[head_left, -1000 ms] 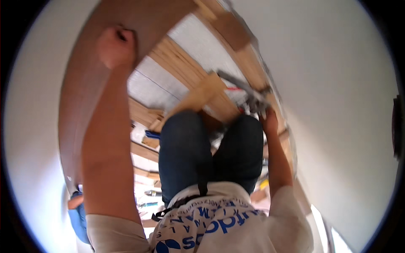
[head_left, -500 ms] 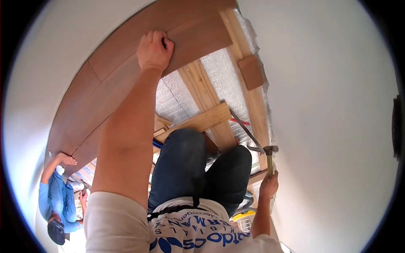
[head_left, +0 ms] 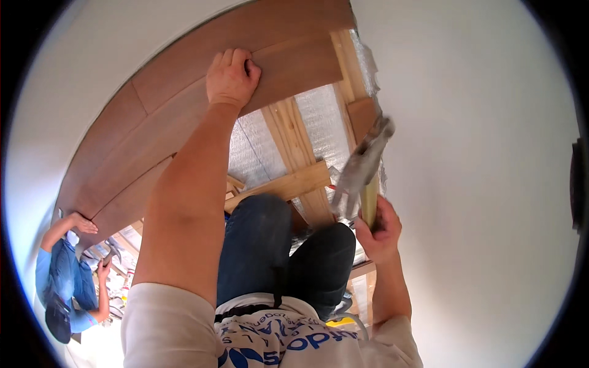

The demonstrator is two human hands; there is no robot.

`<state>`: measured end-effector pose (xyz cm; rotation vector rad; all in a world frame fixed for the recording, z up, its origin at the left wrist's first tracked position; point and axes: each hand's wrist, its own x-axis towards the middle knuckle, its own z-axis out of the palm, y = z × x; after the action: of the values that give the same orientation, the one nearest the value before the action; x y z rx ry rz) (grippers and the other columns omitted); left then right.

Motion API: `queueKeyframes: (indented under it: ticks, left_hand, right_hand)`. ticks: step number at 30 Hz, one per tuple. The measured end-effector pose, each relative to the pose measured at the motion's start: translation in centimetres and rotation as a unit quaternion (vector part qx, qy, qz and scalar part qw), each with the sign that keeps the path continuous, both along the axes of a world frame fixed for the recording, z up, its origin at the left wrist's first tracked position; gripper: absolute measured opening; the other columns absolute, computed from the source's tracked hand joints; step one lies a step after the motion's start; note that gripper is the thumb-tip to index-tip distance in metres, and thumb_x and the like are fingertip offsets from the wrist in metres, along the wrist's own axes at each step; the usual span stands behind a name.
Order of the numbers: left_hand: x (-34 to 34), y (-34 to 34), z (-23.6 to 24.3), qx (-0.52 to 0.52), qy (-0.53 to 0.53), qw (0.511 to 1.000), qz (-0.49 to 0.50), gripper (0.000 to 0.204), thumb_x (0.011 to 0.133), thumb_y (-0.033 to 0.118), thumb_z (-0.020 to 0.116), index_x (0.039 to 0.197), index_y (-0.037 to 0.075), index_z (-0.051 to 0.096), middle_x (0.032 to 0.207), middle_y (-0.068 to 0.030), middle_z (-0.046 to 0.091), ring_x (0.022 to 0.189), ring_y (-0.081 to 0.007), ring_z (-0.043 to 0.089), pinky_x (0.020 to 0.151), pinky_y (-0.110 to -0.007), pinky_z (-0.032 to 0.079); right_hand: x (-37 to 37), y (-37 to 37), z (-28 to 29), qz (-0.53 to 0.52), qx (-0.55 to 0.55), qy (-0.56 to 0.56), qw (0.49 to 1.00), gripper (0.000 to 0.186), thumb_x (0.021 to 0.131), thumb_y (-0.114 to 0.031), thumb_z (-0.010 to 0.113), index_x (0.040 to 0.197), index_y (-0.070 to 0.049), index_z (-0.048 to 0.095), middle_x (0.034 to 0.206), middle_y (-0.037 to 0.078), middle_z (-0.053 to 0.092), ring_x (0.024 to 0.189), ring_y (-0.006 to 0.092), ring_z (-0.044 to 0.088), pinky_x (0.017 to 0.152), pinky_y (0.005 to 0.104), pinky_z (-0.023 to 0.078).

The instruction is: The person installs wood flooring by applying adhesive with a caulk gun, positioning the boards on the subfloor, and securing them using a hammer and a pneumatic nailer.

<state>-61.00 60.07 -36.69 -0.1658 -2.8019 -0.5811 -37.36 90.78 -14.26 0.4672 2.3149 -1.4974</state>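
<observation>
My left hand [head_left: 232,83] is curled in a fist on the brown floorboards [head_left: 288,58], close to a seam between two of them. Its curled fingers hide whatever may be inside. My right hand [head_left: 379,230] grips a claw hammer by its yellowish handle [head_left: 369,199]. The metal hammer head [head_left: 363,162], blurred by motion, is raised near the wall and in front of the wooden joist. Beyond it, a small brown block [head_left: 361,113] lies on the joist against the wall.
Wooden joists [head_left: 288,132] cross silvery foil sheeting [head_left: 254,144]. A loose timber piece [head_left: 288,181] lies before my knees. A white wall [head_left: 478,184] bounds the right. At lower left, a co-worker rests one hand [head_left: 83,222] on the boards and holds a hammer [head_left: 112,253] in the other.
My right hand has come up and forward, lifting the hammer from beside the wall. My left hand stays on the boards. The co-worker's hammer has come into sight.
</observation>
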Motion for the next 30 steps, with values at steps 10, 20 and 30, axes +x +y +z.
queueKeyframes:
  ticks: [10, 20, 30]
  left_hand:
    - [0.2, 0.1, -0.3, 0.013, -0.011, 1.000, 0.005, 0.009, 0.083, 0.016, 0.067, 0.091, 0.015, 0.062, 0.089, -0.0034, 0.063, 0.089, -0.0274, 0.062, 0.074, -0.041, 0.054]
    - [-0.1, 0.1, -0.3, 0.014, -0.004, 1.000, 0.002, 0.009, 0.084, 0.016, 0.067, 0.091, 0.015, 0.062, 0.090, -0.0034, 0.064, 0.089, -0.0277, 0.062, 0.076, -0.040, 0.054]
    - [0.0, 0.2, 0.1, 0.015, -0.015, 1.000, 0.002, 0.009, 0.085, 0.015, 0.066, 0.093, 0.013, 0.063, 0.091, -0.0051, 0.065, 0.089, -0.0289, 0.062, 0.078, -0.041, 0.053]
  right_hand:
    - [-9.7, -2.5, -13.9, -0.160, -0.086, -0.074, 0.981, 0.037, 0.110, -0.038, 0.048, 0.114, -0.003, 0.058, 0.072, -0.002, 0.051, 0.056, 0.0068, 0.045, 0.049, 0.0243, 0.038]
    - [-11.3, -2.1, -19.3, -0.173, -0.073, -0.073, 0.980, 0.050, 0.110, -0.051, 0.044, 0.103, -0.003, 0.058, 0.068, -0.002, 0.047, 0.057, 0.0069, 0.043, 0.050, 0.0255, 0.036]
    - [-10.9, -2.0, -19.8, -0.146, -0.030, -0.045, 0.988, 0.052, 0.110, -0.048, 0.043, 0.097, -0.001, 0.060, 0.068, 0.000, 0.050, 0.060, 0.0087, 0.046, 0.054, 0.0275, 0.037]
